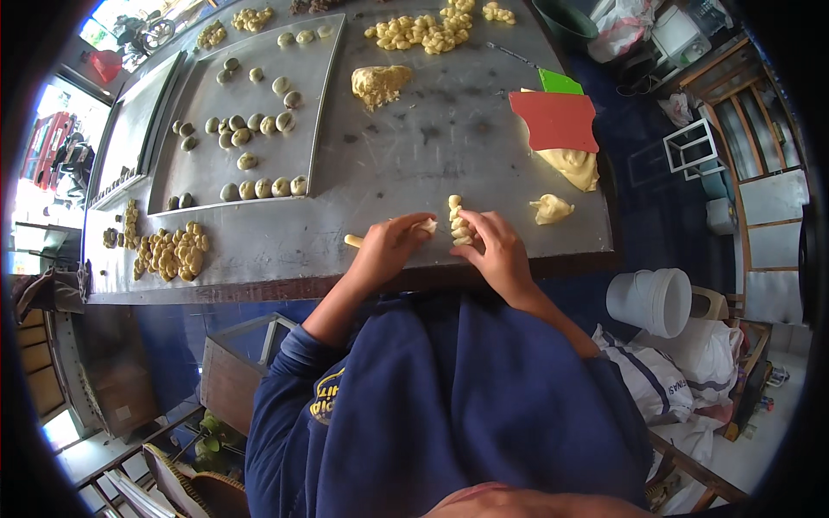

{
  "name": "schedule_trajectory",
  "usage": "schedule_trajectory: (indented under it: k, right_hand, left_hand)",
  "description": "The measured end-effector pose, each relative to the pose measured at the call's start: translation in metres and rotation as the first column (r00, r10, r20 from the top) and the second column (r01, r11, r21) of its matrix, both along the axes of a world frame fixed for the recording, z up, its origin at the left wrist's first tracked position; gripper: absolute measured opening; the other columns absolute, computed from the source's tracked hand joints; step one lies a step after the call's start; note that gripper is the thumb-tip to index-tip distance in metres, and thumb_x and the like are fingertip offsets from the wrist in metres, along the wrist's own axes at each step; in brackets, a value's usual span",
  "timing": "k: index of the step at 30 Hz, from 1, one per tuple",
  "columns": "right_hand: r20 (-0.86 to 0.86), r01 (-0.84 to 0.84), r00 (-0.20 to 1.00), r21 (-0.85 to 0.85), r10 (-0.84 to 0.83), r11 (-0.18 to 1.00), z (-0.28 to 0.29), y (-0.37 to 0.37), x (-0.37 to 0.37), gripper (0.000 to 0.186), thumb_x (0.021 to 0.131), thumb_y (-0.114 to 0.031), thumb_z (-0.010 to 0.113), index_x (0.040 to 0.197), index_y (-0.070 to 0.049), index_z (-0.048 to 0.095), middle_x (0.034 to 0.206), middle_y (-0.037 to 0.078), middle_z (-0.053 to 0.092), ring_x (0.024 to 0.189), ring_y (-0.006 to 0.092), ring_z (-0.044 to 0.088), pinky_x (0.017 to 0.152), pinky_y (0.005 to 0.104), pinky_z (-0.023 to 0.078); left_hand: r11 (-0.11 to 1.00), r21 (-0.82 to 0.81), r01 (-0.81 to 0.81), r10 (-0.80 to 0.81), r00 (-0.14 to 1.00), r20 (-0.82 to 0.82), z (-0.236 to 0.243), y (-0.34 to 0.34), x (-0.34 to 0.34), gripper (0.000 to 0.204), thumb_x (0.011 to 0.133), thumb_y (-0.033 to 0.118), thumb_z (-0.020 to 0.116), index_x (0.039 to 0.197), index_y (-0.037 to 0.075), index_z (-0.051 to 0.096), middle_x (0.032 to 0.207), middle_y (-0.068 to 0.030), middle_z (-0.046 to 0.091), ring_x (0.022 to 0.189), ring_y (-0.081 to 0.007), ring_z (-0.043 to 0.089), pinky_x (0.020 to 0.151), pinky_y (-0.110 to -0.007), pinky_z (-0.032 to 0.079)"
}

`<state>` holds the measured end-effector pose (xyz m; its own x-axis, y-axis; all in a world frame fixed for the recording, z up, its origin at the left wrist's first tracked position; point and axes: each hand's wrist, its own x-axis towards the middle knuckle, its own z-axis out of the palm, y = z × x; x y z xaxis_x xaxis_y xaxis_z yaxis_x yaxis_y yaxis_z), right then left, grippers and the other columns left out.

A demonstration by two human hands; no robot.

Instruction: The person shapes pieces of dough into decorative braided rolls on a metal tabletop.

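Navy sleeve (pixel 294 380) nearest | left hand (pixel 386 252) – fingers pinched on dough rope (pixel 352 241) lying on desk (pixel 432 147) front edge | right hand (pixel 498 250) – fingers curled around short twisted dough piece (pixel 458 220) | advice: likely keep turns even, pressure light | tray (pixel 321 104) of shaped pieces at far left

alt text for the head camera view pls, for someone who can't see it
Seen from above, a person's left hand and right hand shape a braided dough piece at the near edge of a metal table. A tray of small dough balls sits to the left, a red scraper to the right.
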<state>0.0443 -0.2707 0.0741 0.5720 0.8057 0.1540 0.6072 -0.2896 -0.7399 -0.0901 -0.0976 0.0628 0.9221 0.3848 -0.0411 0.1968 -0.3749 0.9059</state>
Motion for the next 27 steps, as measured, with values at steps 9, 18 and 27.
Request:
schedule_trajectory:
  k: [9,18,27]
  right_hand:
    - [0.122,-0.196,0.979,0.305,0.165,0.932,0.002,0.025,-0.008,0.018,0.08,-0.002,0.075,0.097,-0.006,0.069,0.096,0.007,0.068,0.082,0.0163,0.066,0.064,0.0284,0.053]
    - [-0.857,0.115,0.416,0.382,0.304,0.917,0.006,0.002,0.003,0.018,0.095,-0.013,0.063,0.107,0.0,0.061,0.087,0.003,0.062,0.077,0.0102,0.057,0.071,0.0247,0.049]
    - [-0.008,-0.096,0.995,0.043,0.096,0.994,-0.02,-0.022,0.0,0.035,0.086,-0.002,0.068,0.12,-0.009,0.064,0.095,0.008,0.058,0.08,0.0169,0.061,0.069,0.0299,0.051]
  left_hand:
    - [0.887,-0.462,-0.008,0.105,0.977,0.184,0.006,-0.015,0.003,0.029,0.093,0.006,0.062,0.121,0.001,0.055,0.086,-0.0052,0.068,0.076,-0.0088,0.061,0.07,-0.026,0.05]
    - [0.935,0.093,-0.343,0.319,0.925,0.205,-0.005,0.0,0.006,0.021,0.082,0.001,0.068,0.101,0.005,0.06,0.083,-0.0081,0.067,0.08,-0.0218,0.064,0.072,-0.032,0.05]
    - [0.966,0.027,-0.258,0.252,0.958,0.135,-0.002,0.004,-0.001,0.029,0.08,-0.002,0.064,0.107,0.004,0.056,0.09,-0.0127,0.069,0.08,-0.0216,0.067,0.073,-0.032,0.051]
